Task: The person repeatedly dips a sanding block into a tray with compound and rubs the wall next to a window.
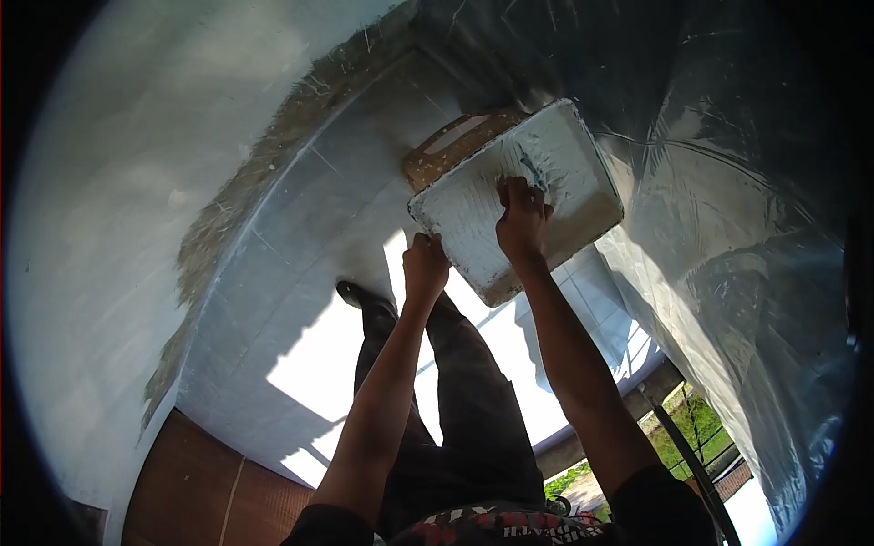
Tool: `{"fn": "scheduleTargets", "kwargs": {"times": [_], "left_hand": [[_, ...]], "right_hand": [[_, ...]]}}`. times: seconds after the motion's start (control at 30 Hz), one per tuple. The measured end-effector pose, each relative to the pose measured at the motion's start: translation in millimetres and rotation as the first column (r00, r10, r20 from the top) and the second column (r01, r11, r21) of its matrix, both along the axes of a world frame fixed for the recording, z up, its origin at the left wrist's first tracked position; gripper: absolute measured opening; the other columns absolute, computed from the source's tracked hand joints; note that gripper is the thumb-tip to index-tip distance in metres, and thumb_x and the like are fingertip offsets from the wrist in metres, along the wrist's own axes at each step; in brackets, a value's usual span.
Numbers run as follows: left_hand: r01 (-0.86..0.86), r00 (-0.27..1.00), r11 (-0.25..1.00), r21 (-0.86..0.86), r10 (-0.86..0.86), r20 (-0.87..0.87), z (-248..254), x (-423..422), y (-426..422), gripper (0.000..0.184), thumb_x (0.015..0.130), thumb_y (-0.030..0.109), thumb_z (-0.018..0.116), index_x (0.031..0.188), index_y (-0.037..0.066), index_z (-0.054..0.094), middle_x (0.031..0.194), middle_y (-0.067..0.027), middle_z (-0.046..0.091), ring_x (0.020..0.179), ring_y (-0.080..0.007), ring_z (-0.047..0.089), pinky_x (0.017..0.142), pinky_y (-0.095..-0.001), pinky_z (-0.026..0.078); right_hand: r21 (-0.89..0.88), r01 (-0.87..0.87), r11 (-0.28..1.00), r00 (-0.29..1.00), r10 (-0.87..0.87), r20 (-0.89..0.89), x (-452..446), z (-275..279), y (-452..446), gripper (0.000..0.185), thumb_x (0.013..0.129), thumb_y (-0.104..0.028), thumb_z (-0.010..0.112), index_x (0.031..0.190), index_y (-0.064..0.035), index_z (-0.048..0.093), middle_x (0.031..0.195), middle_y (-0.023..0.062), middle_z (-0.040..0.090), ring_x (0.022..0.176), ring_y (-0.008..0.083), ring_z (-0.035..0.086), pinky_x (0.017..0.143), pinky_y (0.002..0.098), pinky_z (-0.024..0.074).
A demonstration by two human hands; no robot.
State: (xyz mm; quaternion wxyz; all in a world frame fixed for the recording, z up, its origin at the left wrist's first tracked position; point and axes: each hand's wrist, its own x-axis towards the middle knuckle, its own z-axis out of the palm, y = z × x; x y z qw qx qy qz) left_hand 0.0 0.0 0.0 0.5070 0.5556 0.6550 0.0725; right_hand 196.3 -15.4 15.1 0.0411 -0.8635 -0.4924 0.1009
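Note:
A rectangular paint tray (pixel 601 196) with a dirty, white-crusted rim is in front of me, tilted in the view. Thick white paint or filler (pixel 469 214) coats its inside, ridged in places. My left hand (pixel 426 266) is closed on the tray's near left edge. Over the middle of the tray, my right hand (pixel 523 218) is closed, knuckles up. Just beyond its fingers is a greyish, white-smeared patch in the paste; whether that is a tool in my grip, I cannot make out.
A brown, paint-spotted object with a slot (pixel 460 146) stands beneath the tray's far side. Plastic sheeting (pixel 710 182) hangs at right. A pale wall (pixel 137 182) with a rough grey lower band curves along the left. My shoe (pixel 350 293) rests on sunlit floor tiles (pixel 314 350).

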Motion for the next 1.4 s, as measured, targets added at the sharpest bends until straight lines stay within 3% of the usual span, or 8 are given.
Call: {"fn": "scheduleTargets", "kwargs": {"times": [0.07, 0.6, 0.73, 0.93, 1.1, 1.2, 1.3, 1.4], "left_hand": [[-0.01, 1.0, 0.996, -0.09, 0.011, 0.012, 6.0, 0.7, 1.3, 0.031, 0.1, 0.024, 0.058, 0.088, -0.005, 0.059, 0.065, -0.0246, 0.066, 0.068, -0.0432, 0.07, 0.067, -0.0503, 0.054], [-0.009, 0.998, 0.992, -0.124, 0.016, 0.057, 9.7, -1.1, 8.1, 0.027, 0.1, 0.023, 0.056, 0.091, -0.002, 0.057, 0.071, -0.0307, 0.065, 0.071, -0.0508, 0.066, 0.066, -0.0566, 0.052], [0.087, 0.996, 0.996, -0.023, -0.087, -0.029, -1.0, -3.3, 1.3, 0.029, 0.101, 0.024, 0.056, 0.089, -0.002, 0.058, 0.068, -0.0264, 0.067, 0.07, -0.0465, 0.068, 0.068, -0.0544, 0.053], [0.024, 0.999, 0.998, -0.064, -0.022, 0.045, 3.4, 0.7, 6.8, 0.03, 0.101, 0.026, 0.056, 0.088, -0.001, 0.059, 0.062, -0.0208, 0.066, 0.066, -0.0404, 0.07, 0.068, -0.0515, 0.055], [-0.006, 0.997, 0.997, -0.079, 0.012, 0.075, 3.4, -0.8, 3.7, 0.031, 0.102, 0.026, 0.056, 0.087, -0.001, 0.059, 0.062, -0.0196, 0.066, 0.063, -0.0379, 0.07, 0.066, -0.0499, 0.055], [0.015, 0.993, 0.998, -0.062, -0.007, 0.117, 9.8, -0.9, 6.8, 0.029, 0.103, 0.022, 0.054, 0.087, -0.002, 0.057, 0.066, -0.0161, 0.069, 0.059, -0.0246, 0.074, 0.056, -0.036, 0.058], [-0.105, 0.972, 0.941, -0.322, 0.166, 0.168, 15.0, -3.1, 8.8, 0.037, 0.101, 0.034, 0.058, 0.092, -0.002, 0.062, 0.077, -0.0227, 0.071, 0.073, -0.0398, 0.072, 0.075, -0.0508, 0.056], [0.07, 0.991, 0.972, -0.224, -0.094, -0.097, 12.8, -10.2, 4.7, 0.052, 0.1, 0.05, 0.054, 0.104, 0.0, 0.066, 0.094, -0.0278, 0.072, 0.094, -0.0462, 0.069, 0.085, -0.0544, 0.054]], "right_hand": [[0.097, -0.003, 0.995, 0.994, 0.014, -0.111, 6.2, 10.3, -3.2, 0.031, 0.091, -0.01, 0.063, 0.121, -0.019, 0.059, 0.106, 0.0053, 0.067, 0.11, 0.0293, 0.059, 0.083, 0.0539, 0.0433], [0.21, 0.182, 0.961, 0.977, -0.154, -0.146, 29.1, 8.9, 20.0, 0.026, 0.085, -0.003, 0.06, 0.104, -0.02, 0.064, 0.093, -0.0012, 0.067, 0.102, 0.026, 0.062, 0.085, 0.0508, 0.0426], [0.253, 0.161, 0.954, 0.986, -0.142, -0.091, -12.4, -0.1, 8.7, 0.016, 0.083, -0.003, 0.061, 0.09, -0.0167, 0.055, 0.09, -0.0007, 0.064, 0.105, 0.026, 0.061, 0.08, 0.0509, 0.0395], [0.165, 0.142, 0.976, 0.951, -0.089, -0.297, -4.2, 19.8, -17.6, 0.026, 0.092, -0.007, 0.057, 0.111, -0.0208, 0.067, 0.1, 0.0059, 0.07, 0.102, 0.0297, 0.063, 0.087, 0.0518, 0.0433], [0.133, 0.16, 0.978, 0.987, -0.154, -0.053, 26.9, 7.5, -4.3, 0.024, 0.09, -0.007, 0.058, 0.111, -0.018, 0.065, 0.098, 0.006, 0.069, 0.101, 0.0319, 0.063, 0.084, 0.0533, 0.0451], [0.122, 0.092, 0.988, 0.996, -0.09, -0.023, -12.7, 4.5, -22.7, 0.024, 0.082, -0.002, 0.06, 0.101, -0.0168, 0.057, 0.097, 0.0008, 0.066, 0.105, 0.0285, 0.061, 0.083, 0.0512, 0.0427], [0.12, 0.04, 0.992, 0.997, -0.031, -0.075, -37.0, 19.4, -46.9, 0.023, 0.084, -0.003, 0.06, 0.103, -0.0159, 0.06, 0.096, 0.0023, 0.067, 0.103, 0.0291, 0.062, 0.081, 0.0501, 0.0436], [0.084, 0.096, 0.992, 0.97, -0.074, -0.232, -17.1, 23.6, -43.8, 0.026, 0.087, -0.005, 0.062, 0.11, -0.0146, 0.067, 0.09, 0.0087, 0.069, 0.092, 0.0335, 0.066, 0.078, 0.049, 0.0479]]}}
